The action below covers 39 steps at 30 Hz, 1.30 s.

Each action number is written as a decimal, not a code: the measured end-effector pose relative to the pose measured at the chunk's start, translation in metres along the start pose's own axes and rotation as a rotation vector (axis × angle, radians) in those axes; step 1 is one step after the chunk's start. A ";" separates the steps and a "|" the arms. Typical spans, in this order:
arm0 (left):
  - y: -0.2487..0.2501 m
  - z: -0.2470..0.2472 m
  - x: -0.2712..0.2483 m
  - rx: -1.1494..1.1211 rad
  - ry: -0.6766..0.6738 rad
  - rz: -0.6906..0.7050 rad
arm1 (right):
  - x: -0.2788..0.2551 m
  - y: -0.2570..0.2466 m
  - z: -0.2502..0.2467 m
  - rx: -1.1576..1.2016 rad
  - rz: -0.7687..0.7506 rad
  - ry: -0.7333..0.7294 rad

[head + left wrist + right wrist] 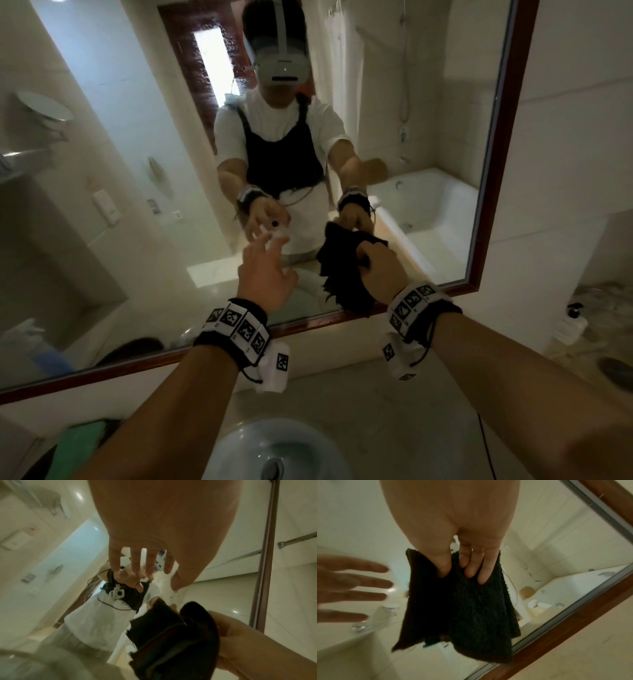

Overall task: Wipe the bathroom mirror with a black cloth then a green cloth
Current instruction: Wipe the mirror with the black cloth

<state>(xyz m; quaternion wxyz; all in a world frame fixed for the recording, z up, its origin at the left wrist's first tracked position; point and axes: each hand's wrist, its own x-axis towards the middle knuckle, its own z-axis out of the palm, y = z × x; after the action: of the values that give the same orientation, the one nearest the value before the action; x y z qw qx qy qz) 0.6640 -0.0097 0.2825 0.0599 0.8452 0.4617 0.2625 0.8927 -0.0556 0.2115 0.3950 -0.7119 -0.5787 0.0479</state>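
The wood-framed mirror [428, 113] fills the wall ahead and reflects the person and the bathroom. My right hand [378, 270] grips a fluffy black cloth [342, 274] that hangs bunched in front of the mirror's lower part; the right wrist view shows thumb and fingers [481, 572] pinching the black cloth [471, 608]. My left hand [265, 263] is raised beside it with fingers spread, holding nothing, close to the glass. In the left wrist view those fingers [137, 561] point at the mirror. A green cloth [80, 448] lies at the lower left on the counter.
A white basin [274, 442] sits below my arms in the stone counter [342, 390]. A dark-capped soap bottle [572, 325] stands at the right on the counter. The mirror's brown frame [493, 171] runs along the right and bottom edges.
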 end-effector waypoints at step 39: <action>-0.468 -0.130 -0.404 -0.446 -0.271 -0.958 | -0.236 -0.414 0.458 0.094 -0.410 -1.158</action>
<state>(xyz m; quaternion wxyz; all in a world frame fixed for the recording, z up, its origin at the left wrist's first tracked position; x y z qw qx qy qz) 0.0727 -0.0904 0.0757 0.4094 0.5334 0.7164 0.1860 0.2497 -0.0196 0.0622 0.0486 -0.4265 -0.8215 0.3753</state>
